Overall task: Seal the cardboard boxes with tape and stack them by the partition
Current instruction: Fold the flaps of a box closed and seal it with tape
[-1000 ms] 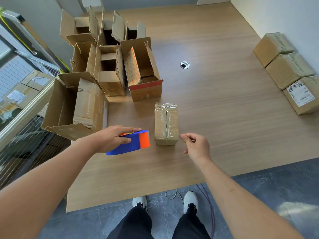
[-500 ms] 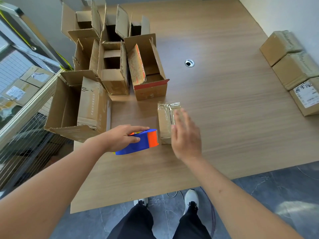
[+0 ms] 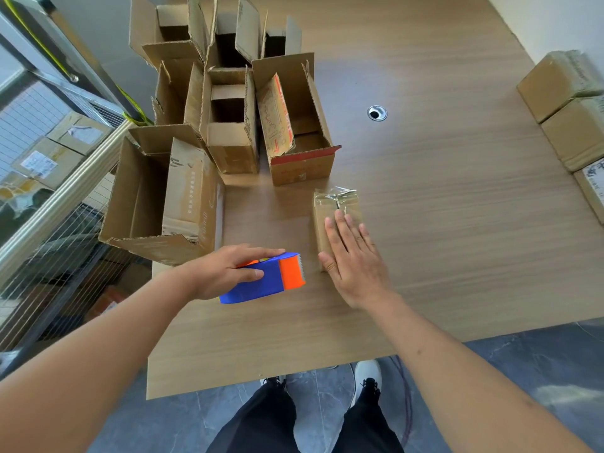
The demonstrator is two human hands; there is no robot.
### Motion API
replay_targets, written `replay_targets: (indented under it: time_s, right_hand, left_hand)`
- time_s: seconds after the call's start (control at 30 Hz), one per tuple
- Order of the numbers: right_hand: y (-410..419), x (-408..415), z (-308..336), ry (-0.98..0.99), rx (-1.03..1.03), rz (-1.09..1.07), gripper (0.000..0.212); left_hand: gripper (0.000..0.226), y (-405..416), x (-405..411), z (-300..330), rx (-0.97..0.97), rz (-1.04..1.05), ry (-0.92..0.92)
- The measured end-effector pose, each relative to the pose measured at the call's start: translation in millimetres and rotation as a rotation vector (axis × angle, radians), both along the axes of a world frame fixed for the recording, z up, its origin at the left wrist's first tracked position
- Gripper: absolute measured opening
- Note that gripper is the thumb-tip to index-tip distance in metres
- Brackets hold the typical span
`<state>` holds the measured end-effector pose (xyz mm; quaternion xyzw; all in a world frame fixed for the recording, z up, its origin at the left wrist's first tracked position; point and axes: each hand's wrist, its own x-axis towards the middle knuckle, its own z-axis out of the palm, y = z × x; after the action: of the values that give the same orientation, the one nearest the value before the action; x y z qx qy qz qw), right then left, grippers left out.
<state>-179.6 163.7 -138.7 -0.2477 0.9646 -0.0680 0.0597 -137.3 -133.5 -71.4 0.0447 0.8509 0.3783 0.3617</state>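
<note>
Our left hand (image 3: pixel 222 273) is wrapped around the blue and orange tape dispenser (image 3: pixel 264 280), thumb along its side and fingers over the top, sitting near the front edge of the wooden table (image 3: pixel 441 207). Just to the right, our right hand (image 3: pixel 354 259) lies flat with fingers straight, palm down on the small taped box (image 3: pixel 333 207), which has shiny wrinkled tape bunched at its far end. The two hands are close but not touching, with the dispenser's orange end just beside the box.

Further out on the left and far side there's a whole cluster of open boxes (image 3: pixel 228 119) with flaps sticking up, including a big one (image 3: pixel 166 197) lying at the left table edge and one with red print (image 3: pixel 294 125) right behind the taped box. Over at the far right, three sealed boxes (image 3: pixel 568 116) sit in a row against the wall. There's a round cable hole (image 3: pixel 377 112) in the tabletop between the groups. Our white shoes (image 3: pixel 367 384) poke out under the near edge.
</note>
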Motion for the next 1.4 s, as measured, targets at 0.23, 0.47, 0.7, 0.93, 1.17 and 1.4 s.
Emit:
replay_targets:
  time_s: [0.23,0.47,0.7,0.93,1.17,1.4]
  right_hand:
    - [-3,0,6,-0.051,-0.020,-0.020,0.073]
    - [-4,-2,13,-0.077,-0.030,-0.021,0.078]
    - [-6,-5,19,-0.125,-0.048,-0.047,0.075]
    - [-10,-2,26,-0.126,-0.059,-0.068,0.084]
    - [-25,5,21,0.042,-0.070,-0.139,0.071]
    - [-25,5,1,0.309,-0.009,-0.109,0.078]
  left_hand:
    - [0.047,19,-7,-6,-0.235,-0.089,0.090]
    - [0.032,64,-25,-5,-0.349,-0.082,0.013]
    - [0.034,34,-24,-13,-0.444,-0.014,0.028]
    - [0.075,50,2,-40,-0.566,0.044,0.294]
    - [0.069,54,20,-52,-0.591,0.133,0.452]
    - [0.055,46,19,-45,-0.622,0.141,0.592]
